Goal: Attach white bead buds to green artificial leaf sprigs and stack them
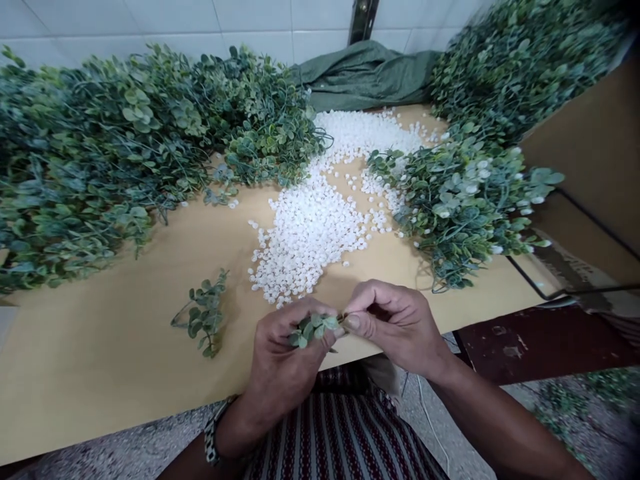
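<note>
My left hand point(290, 353) is closed around a small sprig of artificial green leaves point(313, 328), close to the front edge of the table. Pressed against the sprig's tip, my right hand point(393, 323) pinches with thumb and forefinger. What sits between those fingertips is too small and hidden to make out. Just beyond the hands lies a heap of small white beads point(307, 233). A loose leafy sprig point(206, 313) rests on the table to the left of my left hand.
Large piles of artificial greenery point(100, 147) fill the left and back. A bunch with white tips point(465, 193) lies at right, near a cardboard box point(590, 153). Green cloth point(370, 73) sits against the tiled wall. The brown tabletop point(125, 360) ends near my lap.
</note>
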Demonstrator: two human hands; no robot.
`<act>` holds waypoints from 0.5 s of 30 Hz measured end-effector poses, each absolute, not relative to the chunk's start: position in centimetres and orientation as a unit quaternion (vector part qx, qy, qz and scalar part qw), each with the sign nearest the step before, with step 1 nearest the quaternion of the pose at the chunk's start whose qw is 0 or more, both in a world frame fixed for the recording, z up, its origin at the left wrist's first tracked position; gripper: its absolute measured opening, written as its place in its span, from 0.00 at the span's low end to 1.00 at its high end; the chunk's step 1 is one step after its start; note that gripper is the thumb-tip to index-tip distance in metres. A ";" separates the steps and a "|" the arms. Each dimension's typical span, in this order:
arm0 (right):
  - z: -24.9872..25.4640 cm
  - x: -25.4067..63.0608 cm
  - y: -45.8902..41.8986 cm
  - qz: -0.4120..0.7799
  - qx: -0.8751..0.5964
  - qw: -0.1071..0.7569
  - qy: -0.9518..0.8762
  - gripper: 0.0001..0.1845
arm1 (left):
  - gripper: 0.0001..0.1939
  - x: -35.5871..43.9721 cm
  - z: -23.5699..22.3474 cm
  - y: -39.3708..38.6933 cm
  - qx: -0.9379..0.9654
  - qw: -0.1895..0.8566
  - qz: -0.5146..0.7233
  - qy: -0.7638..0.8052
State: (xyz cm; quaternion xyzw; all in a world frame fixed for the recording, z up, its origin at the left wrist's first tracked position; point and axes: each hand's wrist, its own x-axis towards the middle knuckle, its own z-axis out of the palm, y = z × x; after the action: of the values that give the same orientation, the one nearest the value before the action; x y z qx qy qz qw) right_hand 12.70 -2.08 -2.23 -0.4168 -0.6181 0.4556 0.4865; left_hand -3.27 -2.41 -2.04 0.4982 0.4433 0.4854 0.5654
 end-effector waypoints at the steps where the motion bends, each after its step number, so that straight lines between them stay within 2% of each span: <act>1: -2.3 13.0 -2.0 0.449 -0.413 0.472 -0.637 0.05 | 0.03 -3.3 -2.1 -2.4 0.500 0.563 0.480 0.450; 3: -2.5 13.9 -1.6 0.399 -0.414 0.445 -0.687 0.04 | 0.03 -3.5 -2.3 -2.3 0.474 0.566 0.477 0.477; 6: -3.0 15.5 0.0 0.229 -0.442 0.404 -0.768 0.07 | 0.04 -3.5 -2.4 -1.9 0.397 0.599 0.478 0.506; 9: -3.4 16.4 2.0 0.080 -0.448 0.294 -0.841 0.10 | 0.07 -3.4 -2.3 -1.5 0.337 0.634 0.478 0.505; 12: -3.6 16.5 3.5 0.017 -0.432 0.173 -0.885 0.13 | 0.08 -3.1 -2.0 -1.3 0.289 0.653 0.482 0.508; 15: -3.9 16.5 4.0 -0.007 -0.420 0.138 -0.897 0.15 | 0.08 -3.0 -1.7 -1.2 0.258 0.669 0.484 0.502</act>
State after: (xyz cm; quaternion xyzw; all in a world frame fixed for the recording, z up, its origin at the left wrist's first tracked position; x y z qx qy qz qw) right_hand 16.47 3.99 -3.93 -0.4204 -0.8968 -0.0069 0.1377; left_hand -3.03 -1.18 -1.66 0.2581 0.5020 0.4838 0.6688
